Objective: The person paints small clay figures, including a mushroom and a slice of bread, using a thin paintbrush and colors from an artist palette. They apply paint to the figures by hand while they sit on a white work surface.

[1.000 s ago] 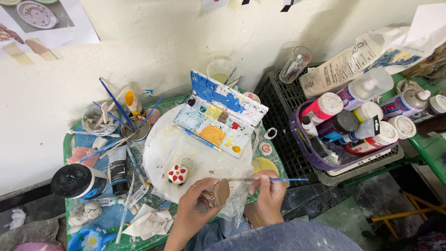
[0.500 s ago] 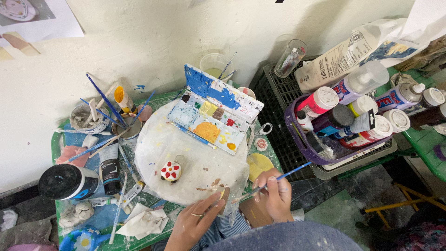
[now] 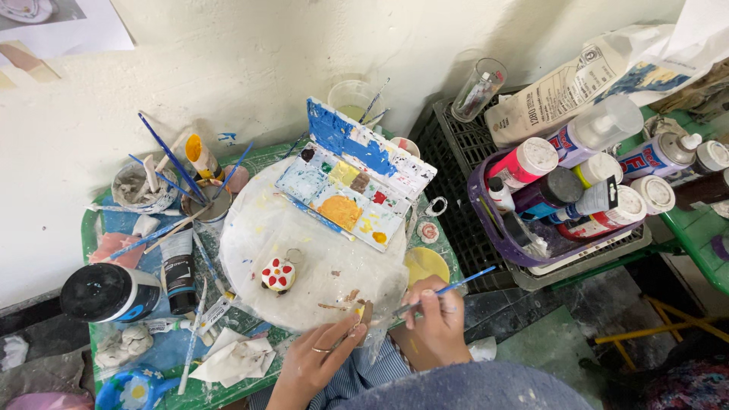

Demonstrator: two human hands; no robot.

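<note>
The left hand (image 3: 319, 357) pinches a small clay piece (image 3: 364, 311); the right hand (image 3: 434, 323) holds a blue paintbrush (image 3: 448, 288).

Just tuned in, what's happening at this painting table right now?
A person sits at a cluttered paint table. The left hand pinches a small brownish piece at the near edge of the round white board. The right hand holds a blue-handled brush with its tip toward that piece. An open paint palette and a small red-and-white figurine lie on the board.

Small brown piece (image 3: 364, 312) mostly hidden behind left hand (image 3: 319, 363) fingers, shape impossible to tell; brush (image 3: 444, 289) tip too small to make out; blue flowered dish (image 3: 130, 390) cut off by bottom edge
</note>
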